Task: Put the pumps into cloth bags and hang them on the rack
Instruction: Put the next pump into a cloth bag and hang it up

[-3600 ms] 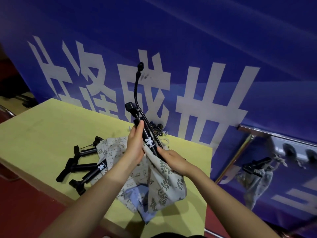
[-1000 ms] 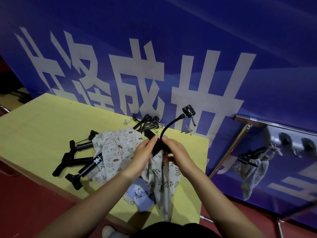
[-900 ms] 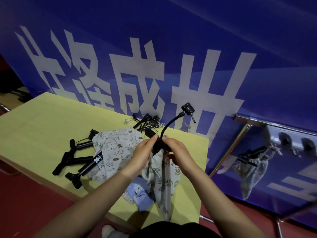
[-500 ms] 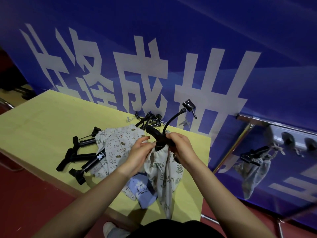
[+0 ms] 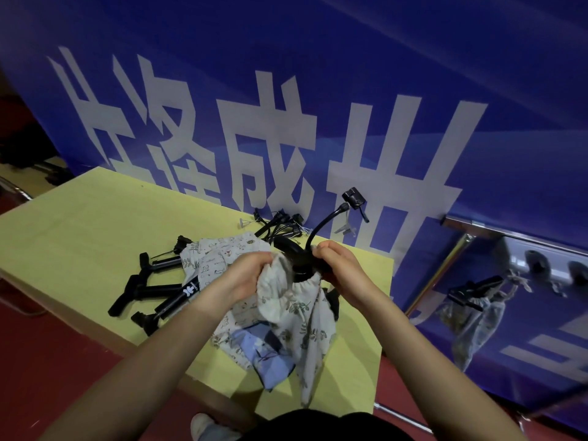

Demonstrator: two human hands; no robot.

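Above the yellow table (image 5: pixel 79 224), we cinch the cloth bag (image 5: pixel 299 310) with both hands, left hand (image 5: pixel 246 275) and right hand (image 5: pixel 342 272), gripping; the protruding pump hose (image 5: pixel 321 227) may jam closure.

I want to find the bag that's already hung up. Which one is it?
Look right of the yellow table, to the metal rack against the blue banner. A pale cloth bag dangles there, a black pump handle poking out. The other bags aren't on the rack.

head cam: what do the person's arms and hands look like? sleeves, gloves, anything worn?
Both forearms are bare all the way to the bottom edge of the frame, with no sleeve in view. The left hand and right hand wear no gloves. No watch, ring, bracelet or other marking shows on either wrist.
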